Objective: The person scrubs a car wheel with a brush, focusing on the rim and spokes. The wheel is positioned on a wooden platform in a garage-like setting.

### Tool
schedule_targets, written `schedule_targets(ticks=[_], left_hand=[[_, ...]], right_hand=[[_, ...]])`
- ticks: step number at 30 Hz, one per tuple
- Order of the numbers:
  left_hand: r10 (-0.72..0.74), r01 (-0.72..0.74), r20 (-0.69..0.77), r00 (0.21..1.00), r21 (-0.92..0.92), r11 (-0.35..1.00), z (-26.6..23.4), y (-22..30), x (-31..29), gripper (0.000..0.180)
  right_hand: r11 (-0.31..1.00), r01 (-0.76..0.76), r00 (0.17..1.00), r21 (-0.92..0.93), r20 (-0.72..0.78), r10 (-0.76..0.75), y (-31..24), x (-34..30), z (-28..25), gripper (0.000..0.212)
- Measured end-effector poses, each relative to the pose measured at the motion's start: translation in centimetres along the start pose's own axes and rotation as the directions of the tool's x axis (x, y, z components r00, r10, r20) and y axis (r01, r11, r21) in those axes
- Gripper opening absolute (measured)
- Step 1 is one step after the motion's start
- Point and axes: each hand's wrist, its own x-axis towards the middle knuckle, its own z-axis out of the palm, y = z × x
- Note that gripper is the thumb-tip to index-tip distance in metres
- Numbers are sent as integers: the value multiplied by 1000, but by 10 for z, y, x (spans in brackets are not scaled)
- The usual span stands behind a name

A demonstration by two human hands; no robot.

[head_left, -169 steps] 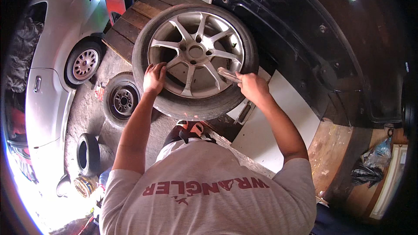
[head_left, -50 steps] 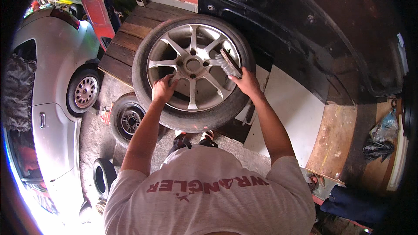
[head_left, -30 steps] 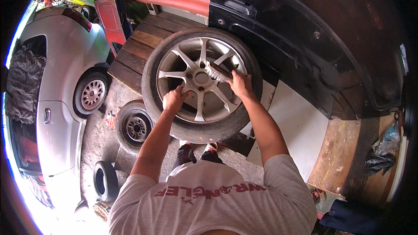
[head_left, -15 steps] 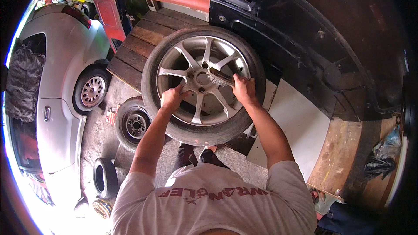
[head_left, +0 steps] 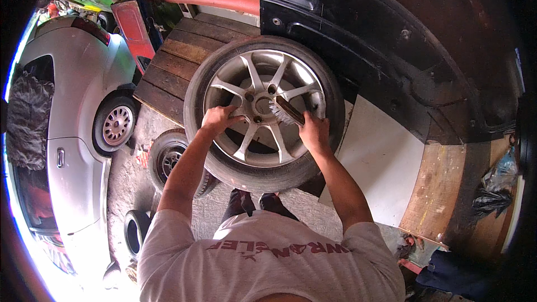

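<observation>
A large car wheel [head_left: 257, 61] lies face up in front of me, a silver multi-spoke alloy rim inside a worn black tyre. My left hand [head_left: 219, 121] grips the left side of the rim, fingers and thumb closed about a spoke that it mostly hides. In my right hand [head_left: 314, 133] is a scrub brush [head_left: 290, 111] with a dark back and pale bristles. Its bristles are against or just over the rim, right of the hub; exact contact cannot be told.
Wooden planks [head_left: 168, 72] extend beyond the tyre. A smaller wheel [head_left: 168, 156] and a loose tyre [head_left: 136, 232] are on the floor at left, near a silver car [head_left: 78, 95]. A black panel [head_left: 369, 50] stands at right, above a white board [head_left: 380, 151].
The wheel has turned slightly clockwise, its spokes and lug holes shifting round. My right hand has moved down a little and the brush slants more steeply. My left hand stays at the rim's left.
</observation>
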Motion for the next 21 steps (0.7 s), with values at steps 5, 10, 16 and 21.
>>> schedule_targets(ticks=[5,10,16,21], left_hand=[[41,-43,58,997,25,999,-9,-18,21,73],[88,-93,57,995,92,991,-13,-30,40,78],[146,-145,-19,989,35,989,-14,-29,30,70],[199,-261,-274,941,-211,942,-2,-45,11,56]], right_hand=[[997,-72,992,-37,97,75,-22,-7,-4,34],[989,-144,985,-23,96,145,-39,-13,-7,32],[956,-291,943,23,178,283,-46,-7,-11,42],[935,-272,921,228,342,185,-29,2,-27,65]])
